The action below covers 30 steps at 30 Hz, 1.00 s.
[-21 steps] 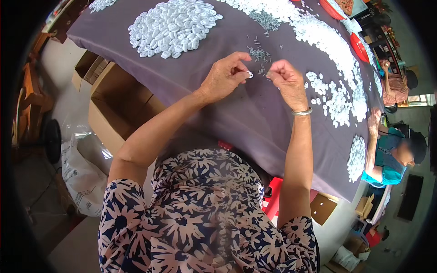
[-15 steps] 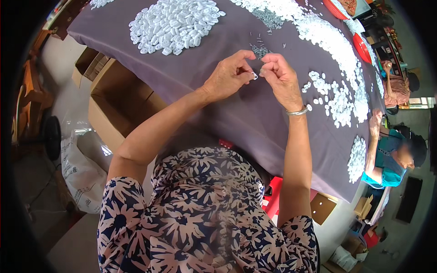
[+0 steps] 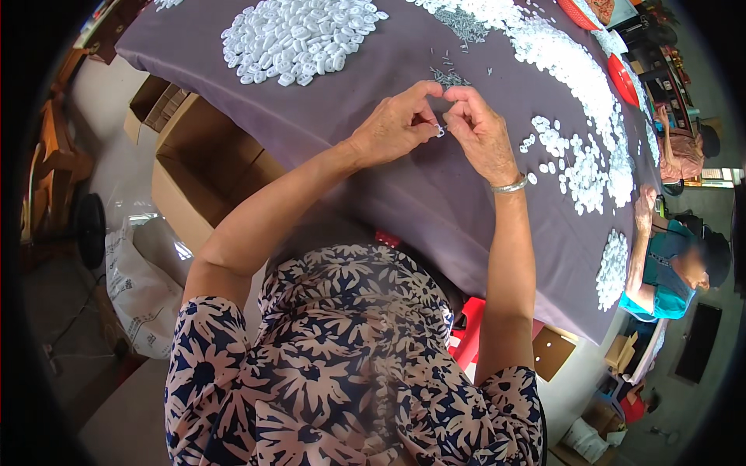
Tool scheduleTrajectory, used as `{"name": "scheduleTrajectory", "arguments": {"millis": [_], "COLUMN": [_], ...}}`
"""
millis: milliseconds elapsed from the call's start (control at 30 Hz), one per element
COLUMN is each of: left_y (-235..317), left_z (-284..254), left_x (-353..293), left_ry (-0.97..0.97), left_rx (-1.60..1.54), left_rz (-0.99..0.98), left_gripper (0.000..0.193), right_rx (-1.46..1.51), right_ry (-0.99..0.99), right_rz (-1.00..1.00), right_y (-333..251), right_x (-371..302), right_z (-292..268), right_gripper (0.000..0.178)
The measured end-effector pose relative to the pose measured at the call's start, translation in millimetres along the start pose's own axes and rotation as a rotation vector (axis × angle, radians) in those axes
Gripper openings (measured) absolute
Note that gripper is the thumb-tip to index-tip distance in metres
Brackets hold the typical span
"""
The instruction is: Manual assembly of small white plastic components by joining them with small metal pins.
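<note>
Over the near part of the table, my left hand (image 3: 395,130) pinches a small white plastic piece (image 3: 440,131) between thumb and fingers. Close beside it, my right hand (image 3: 483,144) has its thumb and fingers drawn together at the piece; anything in that pinch is too small to make out. The two index fingers almost meet above the piece. Just beyond the fingertips lies a small heap of thin grey pins (image 3: 447,76). Farther back is a bigger heap of the same grey pins (image 3: 465,28).
A large pile of white oval pieces (image 3: 299,39) sits at the far left of the dark tablecloth (image 3: 373,210). More white pieces (image 3: 571,74) spread along the right, near red baskets (image 3: 623,78). An open cardboard box (image 3: 206,167) stands left. Co-workers (image 3: 672,268) sit at right.
The tips of my two index fingers have come closer together above the white piece. My left hand keeps its pinch on it. The whole view has shifted slightly.
</note>
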<state>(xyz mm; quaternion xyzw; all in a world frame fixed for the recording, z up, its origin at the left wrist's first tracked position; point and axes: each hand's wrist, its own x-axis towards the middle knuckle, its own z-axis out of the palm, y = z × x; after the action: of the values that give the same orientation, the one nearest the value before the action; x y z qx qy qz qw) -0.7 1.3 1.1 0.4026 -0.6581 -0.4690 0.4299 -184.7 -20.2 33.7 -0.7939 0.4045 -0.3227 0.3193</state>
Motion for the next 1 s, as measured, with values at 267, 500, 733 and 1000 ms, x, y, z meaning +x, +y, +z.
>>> {"name": "scheduleTrajectory", "arguments": {"millis": [267, 500, 733, 1000], "left_y": [0, 4, 0, 2], "left_z": [0, 1, 4, 10], "left_x": [1, 0, -2, 0], "left_ry": [0.023, 0.022, 0.063, 0.09], "left_rx": [0.038, 0.041, 0.056, 0.042], "left_rz": [0.03, -0.009, 0.033, -0.01], "left_gripper": [0.05, 0.052, 0.055, 0.056], "right_rx": [0.035, -0.009, -0.085, -0.148], "right_ry": [-0.031, -0.004, 0.035, 0.09], "right_rz": [0.0, -0.065, -0.121, -0.117], "right_y": [0, -2, -1, 0], "right_x": [1, 1, 1, 0], "right_z": [1, 5, 10, 13], "right_gripper": [0.028, 0.028, 0.026, 0.024]}}
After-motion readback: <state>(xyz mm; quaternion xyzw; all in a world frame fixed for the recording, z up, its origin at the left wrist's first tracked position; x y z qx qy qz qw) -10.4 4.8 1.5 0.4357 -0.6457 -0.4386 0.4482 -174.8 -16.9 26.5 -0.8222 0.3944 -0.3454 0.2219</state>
